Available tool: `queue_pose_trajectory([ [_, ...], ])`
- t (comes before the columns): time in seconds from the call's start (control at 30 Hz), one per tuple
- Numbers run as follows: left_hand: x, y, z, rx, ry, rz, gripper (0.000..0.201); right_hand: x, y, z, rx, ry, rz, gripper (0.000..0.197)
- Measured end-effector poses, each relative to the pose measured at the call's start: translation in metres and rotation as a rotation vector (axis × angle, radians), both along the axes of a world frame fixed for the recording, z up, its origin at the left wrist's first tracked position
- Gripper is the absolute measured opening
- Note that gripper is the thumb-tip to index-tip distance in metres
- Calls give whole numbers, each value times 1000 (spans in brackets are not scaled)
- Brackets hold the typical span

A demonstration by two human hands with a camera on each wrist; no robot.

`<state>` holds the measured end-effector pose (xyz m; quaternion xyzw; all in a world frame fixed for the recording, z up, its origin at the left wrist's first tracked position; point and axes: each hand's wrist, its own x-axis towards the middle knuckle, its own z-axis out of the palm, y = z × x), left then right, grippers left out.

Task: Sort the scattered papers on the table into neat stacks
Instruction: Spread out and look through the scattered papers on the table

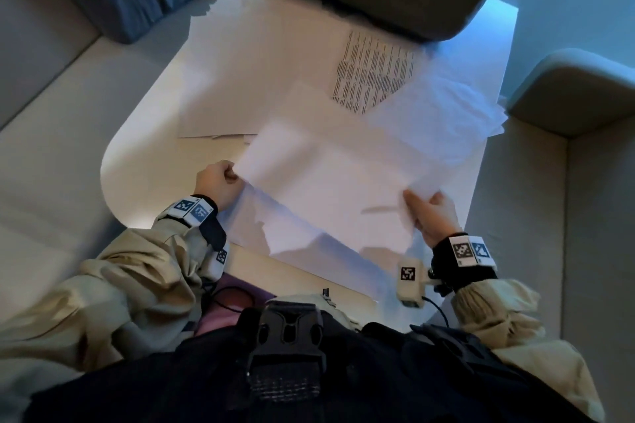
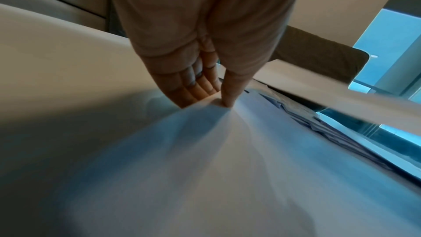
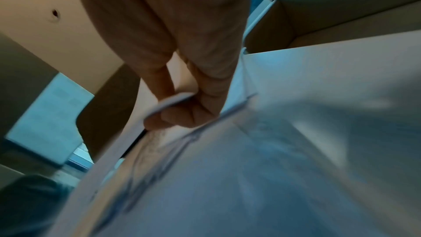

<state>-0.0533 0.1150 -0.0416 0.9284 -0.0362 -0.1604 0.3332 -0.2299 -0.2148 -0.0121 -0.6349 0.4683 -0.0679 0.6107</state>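
Both hands hold one bundle of plain white paper sheets (image 1: pixel 326 182) above the near edge of the pale, round-cornered tabletop (image 1: pixel 137 161). The bundle lies between the hands, its long axis running from the left hand (image 1: pixel 216 184) across to the right hand (image 1: pixel 434 216), tilted so the right end sits nearer the person. Neither hand is nearer; each has one end.

Grip, left: closed on the bundle's left corner. The left wrist view shows the thumb on top and the fingers (image 2: pixel 196 87) beneath, pinching the paper so that it creases at the contact.

Grip, right: closed on the bundle's right edge. The right wrist view shows the fingers curled under and the thumb above, with several sheet edges fanned out just beside the hand — the bundle is not yet squared.

More loose white sheets lie under the held bundle at the near edge. A white sheet printed with black text (image 1: pixel 372 72) lies toward the far right corner, partly overlapped by crumpled white sheets (image 1: pixel 443 113) at the right edge. A broad spread of white sheets (image 1: pixel 247 79) covers the far left part.

Judgement: sorting is at an early stage — gathering in progress, no finished stack visible. The next move likely calls for squaring the bundle's edges on the tabletop.
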Motion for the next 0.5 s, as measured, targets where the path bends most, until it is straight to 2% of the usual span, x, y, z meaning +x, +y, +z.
queue_pose_trajectory([
  [0.13,15,-8,14,-59,-90,64,28,-20,13,-18,-117,205,151,20],
  [0.23,35,-16,26,-94,-155,145,29,-26,15,-21,-363,474,432,37],
  [0.3,48,-22,32,-109,-178,147,30,-28,17,-17,-433,536,521,45],
  [0.43,64,-47,32,-40,-178,-95,26,-25,21,-15,-434,492,474,61],
  [0.5,71,-65,29,36,-173,-241,25,-23,18,-16,-521,421,395,61],
])
